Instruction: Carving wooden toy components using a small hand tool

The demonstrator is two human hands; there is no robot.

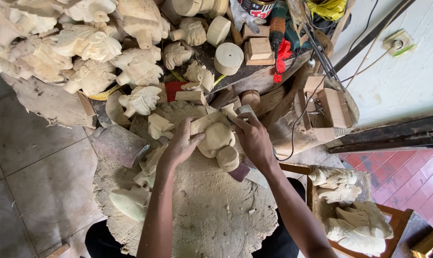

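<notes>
Wood carving (219, 143), pale, rounded w/ a knob at its lower end, sits on the round chip-covered block (211, 215) serving as a table, center frame. Left hand (180, 145) presses it from the left, fingers curled on its upper edge. Right hand (254, 141) is at its top right, fingers closed on a small grey tool (245, 111). Finished carvings (87, 52) piled top left; more carvings on a stool (352, 210) at right.
</notes>
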